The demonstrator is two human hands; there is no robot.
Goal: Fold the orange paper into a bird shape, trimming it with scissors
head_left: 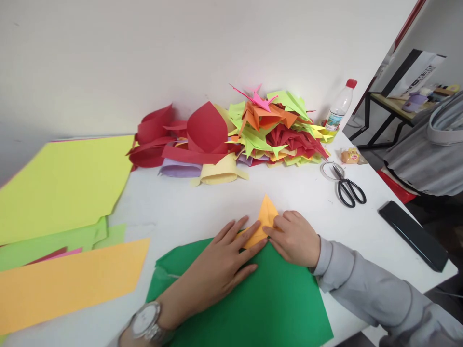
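A piece of folded orange paper (266, 212) lies at the far edge of a green sheet (275, 299), its pointed tip aimed away from me. My left hand (231, 253) rests flat with fingers stretched out, the fingertips pressing on the left part of the folded paper. On the other side, my right hand (293, 237) has its fingers curled and pinched on the paper's right edge. Part of the folded paper is hidden under my fingers. A watch (144, 320) is on my left wrist.
Yellow sheets (72, 183) and an orange sheet (79, 279) lie left. Behind are rolled red paper shapes (206, 127) and a heap of folded paper pieces (275, 125). Scissors (349, 188), a bottle (338, 108), a wrapped snack (350, 155) and a black case (412, 236) stand or lie right.
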